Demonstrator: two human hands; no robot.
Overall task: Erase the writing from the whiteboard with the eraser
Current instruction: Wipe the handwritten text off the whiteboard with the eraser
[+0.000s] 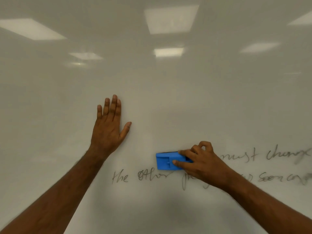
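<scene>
The whiteboard [168, 92] filled nearly the whole head view, a glossy pale grey-white surface. Reflected ceiling lights [170, 19] showed in it as soft pale rectangles across the upper part, the only sign of the room. The upper and middle board carried no marks. Handwriting [270, 156] ran in two dark lines low on the board: the upper line to the right of the right hand, reading "must" and a blurred word; the lower line beginning "the other" and passing behind the right forearm toward the right edge.

The left hand [109, 127] lay flat against the board, fingers straight and together, thumb spread, holding nothing. The right hand [200, 162] gripped the blue eraser [167, 162], fingers curled over its right end, pressing it to the board at the left end of the upper line, just above "other".
</scene>
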